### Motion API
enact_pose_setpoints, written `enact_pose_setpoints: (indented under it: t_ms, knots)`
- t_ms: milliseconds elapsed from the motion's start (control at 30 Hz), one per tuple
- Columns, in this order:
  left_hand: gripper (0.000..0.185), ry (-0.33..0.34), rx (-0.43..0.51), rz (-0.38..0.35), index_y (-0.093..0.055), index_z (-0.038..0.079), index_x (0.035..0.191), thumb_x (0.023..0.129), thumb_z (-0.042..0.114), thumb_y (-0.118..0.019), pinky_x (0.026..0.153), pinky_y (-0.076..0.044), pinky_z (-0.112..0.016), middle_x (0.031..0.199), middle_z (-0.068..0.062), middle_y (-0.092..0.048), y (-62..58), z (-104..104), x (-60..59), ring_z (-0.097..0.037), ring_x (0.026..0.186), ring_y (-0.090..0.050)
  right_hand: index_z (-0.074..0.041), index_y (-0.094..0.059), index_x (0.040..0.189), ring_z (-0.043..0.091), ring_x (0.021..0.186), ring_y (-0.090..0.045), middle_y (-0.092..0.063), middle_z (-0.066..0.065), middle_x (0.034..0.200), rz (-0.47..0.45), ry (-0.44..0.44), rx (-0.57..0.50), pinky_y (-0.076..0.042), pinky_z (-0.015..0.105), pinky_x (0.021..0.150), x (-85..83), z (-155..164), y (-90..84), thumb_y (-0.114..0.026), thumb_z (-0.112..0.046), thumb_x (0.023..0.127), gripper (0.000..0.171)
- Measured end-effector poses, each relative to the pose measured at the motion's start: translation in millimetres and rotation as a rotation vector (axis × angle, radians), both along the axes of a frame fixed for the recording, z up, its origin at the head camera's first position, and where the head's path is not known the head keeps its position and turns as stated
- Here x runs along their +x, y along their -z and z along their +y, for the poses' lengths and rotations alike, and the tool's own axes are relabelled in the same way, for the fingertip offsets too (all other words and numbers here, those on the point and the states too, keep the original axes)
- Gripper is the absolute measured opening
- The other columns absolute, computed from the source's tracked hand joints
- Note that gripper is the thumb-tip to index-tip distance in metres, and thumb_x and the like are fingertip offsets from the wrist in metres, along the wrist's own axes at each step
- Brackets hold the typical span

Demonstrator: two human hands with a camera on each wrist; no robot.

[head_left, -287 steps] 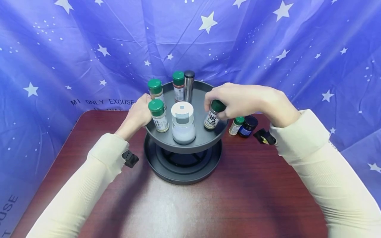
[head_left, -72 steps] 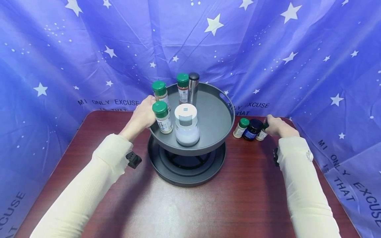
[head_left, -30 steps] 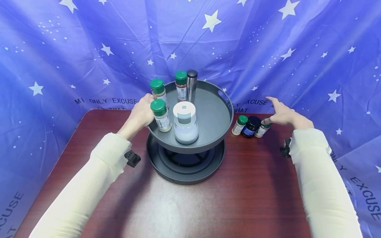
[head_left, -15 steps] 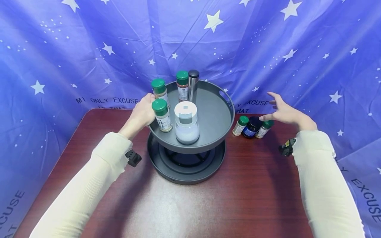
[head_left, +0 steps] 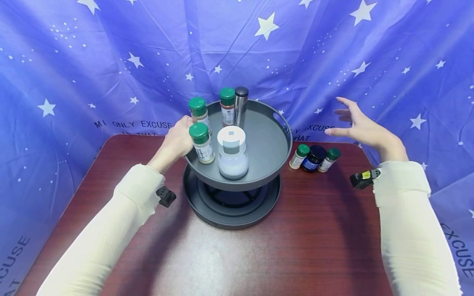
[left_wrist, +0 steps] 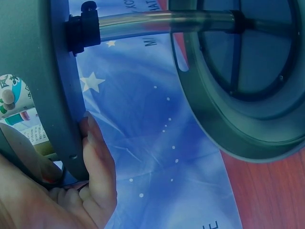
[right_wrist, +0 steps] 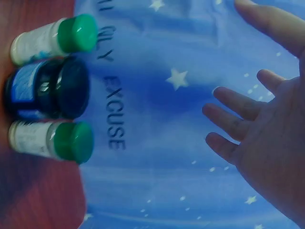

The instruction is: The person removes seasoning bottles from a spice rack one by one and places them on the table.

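Left hand (head_left: 177,139) gripped top tray (head_left: 266,139) by left edge. Right hand (head_left: 364,127), fingers spread, held nothing, up near table's (head_left: 314,230) far right corner. Dark jar (head_left: 314,158) stood between two green-lid bottles (head_left: 298,158) (head_left: 328,161) near far edge. Firm, level grip seemed best, so white jar (head_left: 233,160) wouldn't slide.

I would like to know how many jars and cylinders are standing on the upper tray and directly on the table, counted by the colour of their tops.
Green-topped jars: 5
White-topped jar: 1
Dark-topped jar: 1
Black-topped silver cylinder: 1
Total: 8
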State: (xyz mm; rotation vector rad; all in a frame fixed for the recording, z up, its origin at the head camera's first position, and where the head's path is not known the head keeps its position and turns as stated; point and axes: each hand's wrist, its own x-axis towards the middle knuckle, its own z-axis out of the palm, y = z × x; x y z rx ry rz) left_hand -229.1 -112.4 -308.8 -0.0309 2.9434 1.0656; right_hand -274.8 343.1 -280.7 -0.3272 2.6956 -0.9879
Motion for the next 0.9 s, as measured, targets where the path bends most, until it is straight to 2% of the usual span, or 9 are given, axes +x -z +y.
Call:
enact_pose_setpoints:
  t_ms: [167, 267, 500, 667, 900]
  knots:
    - [0.056, -0.003, 0.003, -0.005, -0.046, 0.004, 0.135, 0.107, 0.036, -0.010, 0.107, -0.040, -0.057, 0.138, -0.020, -0.054, -1.0, 0.5, -0.1, -0.044, 0.130, -0.050, -0.028, 0.006, 0.158, 0.045, 0.150, -0.014, -0.009, 0.020, 0.164, 0.072, -0.022, -0.033, -0.015, 0.067, 0.116, 3.4, -15.8, -7.9, -0.056, -0.040, 0.098, 0.087]
    - [0.056, -0.002, 0.004, -0.005, -0.046, 0.004, 0.135, 0.107, 0.036, -0.009, 0.107, -0.039, -0.057, 0.138, -0.020, -0.054, -1.5, 0.8, -0.1, -0.044, 0.130, -0.050, -0.030, 0.003, 0.158, 0.044, 0.150, -0.014, -0.013, 0.019, 0.164, 0.106, -0.031, -0.049, -0.013, 0.065, 0.118, 5.8, -26.6, -13.1, -0.053, -0.040, 0.100, 0.082]
    - [0.056, 0.000, 0.011, -0.006, -0.045, 0.004, 0.136, 0.107, 0.036, -0.009, 0.107, -0.040, -0.057, 0.138, -0.020, -0.054, -2.0, 0.4, 0.4, -0.044, 0.130, -0.049, -0.036, -0.006, 0.157, 0.040, 0.148, -0.024, -0.020, 0.014, 0.164, 0.161, -0.089, -0.063, -0.020, 0.064, 0.116, 17.5, -48.9, -30.8, -0.048, -0.038, 0.102, 0.070]
    - [0.057, 0.006, 0.008, -0.007, -0.044, 0.003, 0.137, 0.107, 0.036, -0.008, 0.108, -0.039, -0.057, 0.139, -0.020, -0.053, -2.4, 0.2, 1.4, -0.044, 0.131, -0.049, -0.039, -0.011, 0.156, 0.034, 0.149, -0.024, -0.023, 0.008, 0.163, 0.182, -0.131, -0.046, -0.022, 0.064, 0.115, 28.1, -66.3, -41.6, -0.048, -0.039, 0.102, 0.066]
    - [0.058, 0.011, 0.009, -0.003, -0.045, 0.002, 0.136, 0.106, 0.036, -0.008, 0.106, -0.040, -0.057, 0.137, -0.021, -0.054, -0.9, 0.7, 3.1, -0.044, 0.129, -0.050, -0.035, -0.018, 0.157, 0.033, 0.151, -0.023, -0.021, -0.001, 0.165, 0.270, -0.181, -0.037, -0.022, 0.066, 0.115, 35.6, -84.1, -47.4, -0.052, -0.038, 0.101, 0.066]
